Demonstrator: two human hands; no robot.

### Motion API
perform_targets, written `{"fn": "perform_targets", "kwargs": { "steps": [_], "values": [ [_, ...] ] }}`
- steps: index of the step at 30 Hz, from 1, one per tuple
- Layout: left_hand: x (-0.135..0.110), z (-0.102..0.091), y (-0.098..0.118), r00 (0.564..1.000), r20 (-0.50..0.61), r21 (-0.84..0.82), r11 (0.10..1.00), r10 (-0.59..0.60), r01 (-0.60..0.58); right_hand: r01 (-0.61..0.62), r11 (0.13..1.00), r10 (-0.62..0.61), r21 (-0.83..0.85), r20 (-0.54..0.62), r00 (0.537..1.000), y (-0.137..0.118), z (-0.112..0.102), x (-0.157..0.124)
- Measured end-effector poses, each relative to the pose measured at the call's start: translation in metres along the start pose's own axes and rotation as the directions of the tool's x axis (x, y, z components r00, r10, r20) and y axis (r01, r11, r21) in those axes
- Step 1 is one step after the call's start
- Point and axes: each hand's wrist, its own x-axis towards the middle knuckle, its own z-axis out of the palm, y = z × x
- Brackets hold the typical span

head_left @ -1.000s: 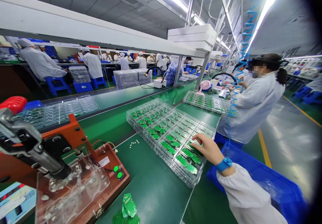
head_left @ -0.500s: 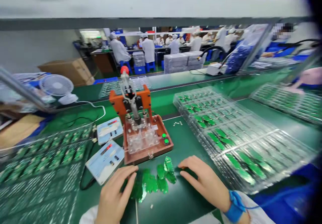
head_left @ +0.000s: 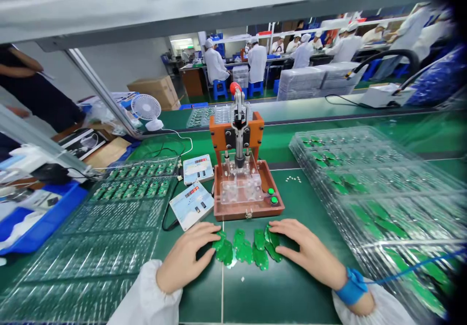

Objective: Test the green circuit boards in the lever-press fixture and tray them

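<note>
- Two bare hands in white sleeves meet a loose row of flat green circuit boards (head_left: 243,252) lying on the green tabletop (head_left: 292,298), near its front edge.
- Left hand (head_left: 189,257): its grip is relaxed, thumb and fingers parted, the fingertips touching the leftmost boards.
- Right hand (head_left: 308,252): its grip is likewise unclenched, fingertips at the rightmost boards; a blue wristband (head_left: 351,286) circles the wrist.
- Just behind the boards stands an orange toggle-clamp press (head_left: 237,133) with a red handle tip, a clear plastic fixture and two green buttons on its brown base.
- Left of the press sit two pale-blue boxes with red digital displays, one (head_left: 191,206) nearer than the other (head_left: 198,169).
- Clear compartment trays flank the hands: the left tray (head_left: 73,261) and the right tray (head_left: 337,218) both hold green boards.
</note>
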Motion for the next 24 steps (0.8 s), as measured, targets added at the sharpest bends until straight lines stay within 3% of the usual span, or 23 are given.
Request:
{"fn": "perform_targets", "kwargs": {
  "steps": [7,11,15,19,24],
  "values": [
    [0.005,0.004,-0.006,0.997,0.076,0.000,1.000,0.004,-0.004,0.037,0.998,-0.036,-0.059,0.026,0.999,0.005,0.002,0.001],
    [0.004,0.007,-0.007,0.998,0.053,0.007,1.000,0.016,-0.016,0.092,0.994,-0.095,-0.065,-0.049,0.994,0.001,-0.001,-0.002],
    [0.003,0.011,-0.006,0.998,-0.012,0.005,0.998,0.056,-0.056,0.188,0.979,-0.200,-0.078,-0.179,0.963,-0.021,-0.020,0.004],
    [0.004,0.013,-0.007,0.994,-0.064,0.001,0.996,0.089,-0.089,0.304,0.937,-0.341,-0.171,-0.265,0.902,-0.040,-0.038,0.042],
    [0.002,0.014,-0.007,0.993,-0.094,-0.027,0.996,0.077,-0.080,0.359,0.901,-0.416,-0.244,-0.250,0.874,-0.039,-0.041,0.103]
  ]
}}
